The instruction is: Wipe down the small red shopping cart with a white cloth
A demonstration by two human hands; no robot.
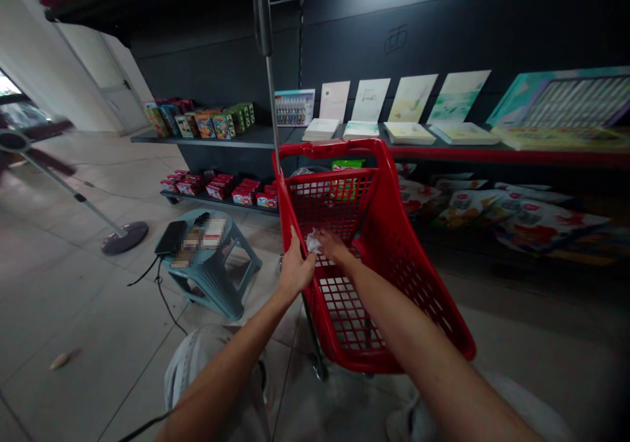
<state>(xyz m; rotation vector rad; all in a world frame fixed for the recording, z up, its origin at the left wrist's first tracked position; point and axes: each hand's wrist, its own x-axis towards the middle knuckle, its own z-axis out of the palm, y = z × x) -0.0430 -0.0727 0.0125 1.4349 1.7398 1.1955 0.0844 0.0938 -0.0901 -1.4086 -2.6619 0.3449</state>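
A red plastic shopping cart [424,248] stands in front of me, its basket made of open lattice. My left hand [296,268] is closed around the rim of its left side wall, the thumb on the inner side. Inside the basket, my right hand [333,245] presses a crumpled white tissue [314,241] against that same wall, close to my left thumb. The right fingertips are partly hidden behind the tissue. A metal pole [270,94] rises from the cart's left side near the handle [335,147].
A blue-grey plastic stool [216,284] with a black box [171,237] and cable is left of the cart. Behind are shelves with notebooks [371,101], small boxes [224,124] and snack bags [546,222]. A round-based stand [125,237] is at the far left.
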